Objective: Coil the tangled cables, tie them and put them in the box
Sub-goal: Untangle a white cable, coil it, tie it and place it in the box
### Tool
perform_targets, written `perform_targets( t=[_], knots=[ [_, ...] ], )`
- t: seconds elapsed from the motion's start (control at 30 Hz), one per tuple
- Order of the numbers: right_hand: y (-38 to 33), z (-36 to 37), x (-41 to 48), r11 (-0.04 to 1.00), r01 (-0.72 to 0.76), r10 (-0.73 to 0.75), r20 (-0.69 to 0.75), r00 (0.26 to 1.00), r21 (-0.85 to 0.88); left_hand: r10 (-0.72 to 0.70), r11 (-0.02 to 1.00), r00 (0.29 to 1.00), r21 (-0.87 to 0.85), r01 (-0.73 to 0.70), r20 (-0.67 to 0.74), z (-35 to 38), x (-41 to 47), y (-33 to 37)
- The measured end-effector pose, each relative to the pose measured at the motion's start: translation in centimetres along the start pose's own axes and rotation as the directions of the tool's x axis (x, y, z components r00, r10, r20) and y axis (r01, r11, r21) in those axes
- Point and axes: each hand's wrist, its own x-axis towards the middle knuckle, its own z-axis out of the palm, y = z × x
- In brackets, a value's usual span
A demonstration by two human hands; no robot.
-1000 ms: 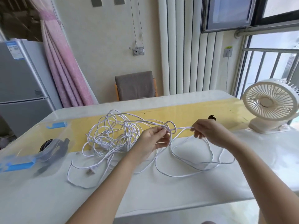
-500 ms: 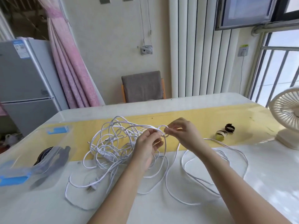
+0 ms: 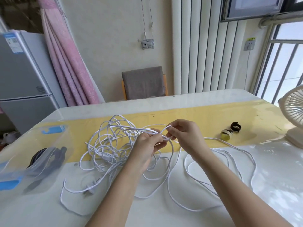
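A tangled white cable lies heaped on the table's middle, with loose loops spread to the right and a white plug near the front left. My left hand pinches several strands at the heap's right edge. Just beside it, my right hand holds a small loop of the same cable, fingertips almost touching the left hand. A clear plastic box with blue clips stands at the left, holding a dark coiled cable. Two rolled straps, one black and one yellow, rest at the right.
A white desk fan stands at the table's right edge. A yellow strip runs across the white table. Behind the table are a grey-backed chair, a grey fridge and a pink curtain.
My right hand moved left from an outstretched pull and now meets my left hand at the heap. The freed cable on the right settled into wider loops. The view shifted left.
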Motion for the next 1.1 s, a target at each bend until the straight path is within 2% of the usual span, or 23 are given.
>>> perform_targets(
  t=[0.1, 0.17, 0.23, 0.33, 0.43, 0.5, 0.6, 0.67, 0.73, 0.83, 0.9, 0.93, 1.0, 1.1],
  knots=[
    [-0.4, -0.6, -0.1, 0.999, -0.040, 0.041, 0.050, 0.998, -0.009, 0.001, 0.990, 0.999, 0.139, 0.005, -0.042, -0.1, 0.2, 0.0],
    [-0.7, -1.0, 0.0, 0.974, -0.145, 0.119, 0.153, 0.981, 0.175, 0.016, 0.981, 0.998, 0.195, -0.004, -0.057, -0.4, 0.3, 0.1],
    [-0.7, -1.3, -0.1, 0.913, -0.263, 0.169, 0.299, 0.939, 0.311, -0.041, 0.984, 0.999, 0.172, 0.042, -0.010, -1.0, 0.4, 0.5],
    [-0.9, -2.2, 0.0, 0.853, -0.370, 0.190, 0.442, 0.877, 0.367, -0.183, 0.983, 0.970, 0.047, 0.177, 0.159, -1.6, 0.2, 1.0],
    [-0.9, -2.7, 0.2, 0.819, -0.415, 0.222, 0.448, 0.866, 0.396, -0.192, 0.974, 0.955, -0.077, 0.214, 0.225, -1.6, -0.1, 1.1],
    [-0.7, -2.9, 0.2, 0.817, -0.414, 0.211, 0.461, 0.862, 0.401, -0.190, 0.942, 0.947, -0.224, 0.249, 0.258, -1.6, -0.1, 1.3],
    [-0.8, -3.2, 0.1, 0.913, -0.314, 0.173, 0.448, 0.877, 0.262, -0.149, 0.890, 0.939, -0.373, 0.264, 0.309, -1.8, -0.1, 1.2],
    [-0.9, -3.2, 0.2, 0.975, -0.208, 0.165, 0.359, 0.918, 0.083, -0.129, 0.900, 0.953, -0.371, 0.229, 0.275, -1.6, -0.1, 1.2],
    [-0.7, -3.0, 0.2, 0.987, -0.161, 0.153, 0.266, 0.952, 0.012, -0.151, 0.888, 0.974, -0.410, 0.209, 0.169, -1.4, -0.1, 1.3],
    [-0.5, -3.2, 0.3, 0.965, -0.207, 0.159, 0.264, 0.951, 0.163, -0.213, 0.869, 0.976, -0.447, 0.213, 0.051, -2.1, 0.3, 1.5],
    [-0.4, -3.8, 0.4, 0.890, -0.276, 0.166, 0.305, 0.938, 0.363, -0.244, 0.864, 0.968, -0.442, 0.241, 0.051, -2.8, 0.3, 1.4],
    [-0.3, -4.2, 0.5, 0.813, -0.322, 0.180, 0.317, 0.931, 0.485, -0.249, 0.855, 0.967, -0.454, 0.249, 0.061, -3.1, 0.3, 1.4],
    [0.0, -5.3, 0.9, 0.575, -0.393, 0.217, 0.330, 0.919, 0.718, -0.220, 0.826, 0.972, -0.515, 0.229, 0.079, -4.3, 0.6, 1.5],
    [0.6, -7.2, 1.4, 0.266, -0.414, 0.171, 0.380, 0.909, 0.870, -0.138, 0.825, 0.988, -0.544, 0.152, 0.066, -6.0, 0.9, 1.7]
  ],
)
